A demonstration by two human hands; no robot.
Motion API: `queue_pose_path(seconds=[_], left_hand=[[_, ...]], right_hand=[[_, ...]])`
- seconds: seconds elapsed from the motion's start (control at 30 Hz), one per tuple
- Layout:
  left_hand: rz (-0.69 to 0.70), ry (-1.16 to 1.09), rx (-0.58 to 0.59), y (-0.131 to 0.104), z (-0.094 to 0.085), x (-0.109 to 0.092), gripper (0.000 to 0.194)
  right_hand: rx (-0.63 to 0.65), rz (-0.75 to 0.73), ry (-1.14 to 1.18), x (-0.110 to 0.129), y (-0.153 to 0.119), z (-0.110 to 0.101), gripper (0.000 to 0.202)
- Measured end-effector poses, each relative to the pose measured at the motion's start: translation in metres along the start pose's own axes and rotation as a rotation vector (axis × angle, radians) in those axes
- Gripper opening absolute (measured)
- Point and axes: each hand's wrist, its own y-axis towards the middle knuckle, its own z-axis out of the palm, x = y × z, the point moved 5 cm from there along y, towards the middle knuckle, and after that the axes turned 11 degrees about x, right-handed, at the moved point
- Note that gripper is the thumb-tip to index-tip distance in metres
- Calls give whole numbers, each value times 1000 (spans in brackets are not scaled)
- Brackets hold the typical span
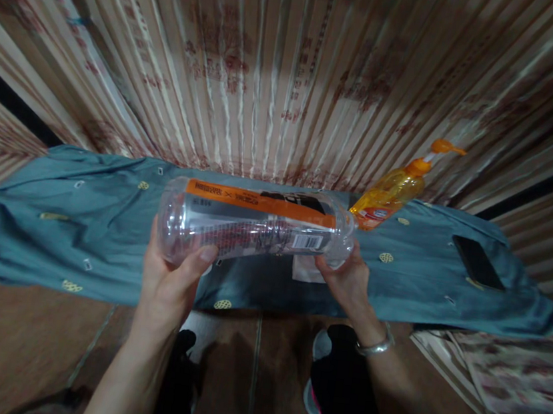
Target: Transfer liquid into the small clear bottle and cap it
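A large clear plastic jar (254, 228) with an orange and grey label lies sideways in the air between my hands, above the cloth-covered bench. My left hand (169, 281) wraps its left end, thumb on the near side. At the right end, my right hand (348, 276) grips the jar from beneath, its fingers partly hidden. Just behind that end stands a pump bottle (389, 191) of yellow-orange liquid, leaning to the right in this view. Under the jar, a white paper-like piece (306, 270) shows on the cloth.
A teal patterned cloth (87, 224) covers the long narrow bench. A dark phone (479, 262) lies on its right part. Behind rises a striped, shiny curtain-like sheet (283, 73). Tiled floor (225, 375) and my legs are below.
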Motion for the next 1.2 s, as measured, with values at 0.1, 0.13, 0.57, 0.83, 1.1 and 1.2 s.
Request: queue_pose_path(seconds=[0.1, 0.13, 0.57, 0.83, 1.1, 1.2], left_hand=[[-10, -12, -12, 0, 1, 0, 83], [-12, -16, -12, 0, 1, -1, 84], [-20, -31, -53, 0, 0, -2, 85], [-14, -2, -35, -1, -2, -1, 82], [11, 31, 16, 0, 0, -2, 77], [17, 48, 5, 0, -1, -2, 78]], right_hand=[[0, 5, 6, 0, 0, -1, 78], [-2, 4, 8, 0, 0, -1, 78], [-21, -22, -1, 0, 0, 1, 80], [-18, -17, -14, 0, 0, 1, 83], [-28, -17, -34, 0, 0, 1, 83], [-31, -23, -23, 1, 0, 1, 84]])
